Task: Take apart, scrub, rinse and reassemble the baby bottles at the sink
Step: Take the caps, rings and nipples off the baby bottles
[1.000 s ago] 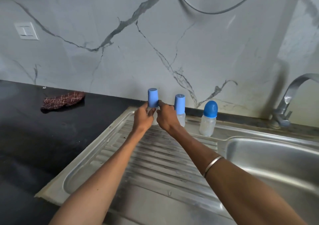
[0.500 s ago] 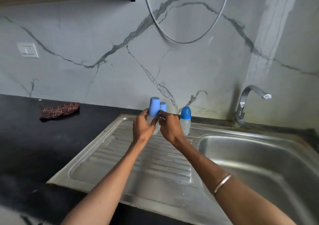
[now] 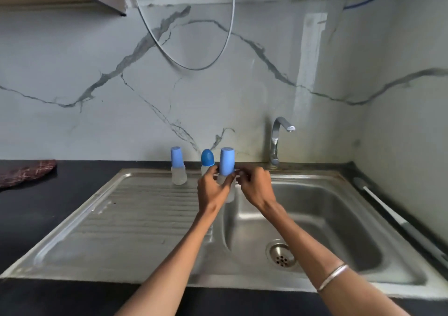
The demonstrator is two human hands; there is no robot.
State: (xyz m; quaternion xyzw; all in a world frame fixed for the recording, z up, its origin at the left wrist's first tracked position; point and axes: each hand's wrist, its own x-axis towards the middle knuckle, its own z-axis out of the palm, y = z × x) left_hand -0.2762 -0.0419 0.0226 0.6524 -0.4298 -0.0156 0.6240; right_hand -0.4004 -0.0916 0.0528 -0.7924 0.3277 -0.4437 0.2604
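Baby bottles stand capped at the back of the drainboard (image 3: pixel 135 218): leftmost a light-blue-capped bottle (image 3: pixel 178 167), beside it a round-capped bottle (image 3: pixel 207 158) partly hidden by the left hand (image 3: pixel 213 189). That hand grips the clear body of the held bottle (image 3: pixel 227 162), fingers curled round it; a second ago it was over the drainboard among the others, now it is up at the basin's (image 3: pixel 315 218) left edge. The right hand (image 3: pixel 257 187) pinches at the collar below the cap; its fingertips are blurred. Likely dismantling is starting, nothing unscrewed yet. Tap (image 3: pixel 276 141) dry at the right
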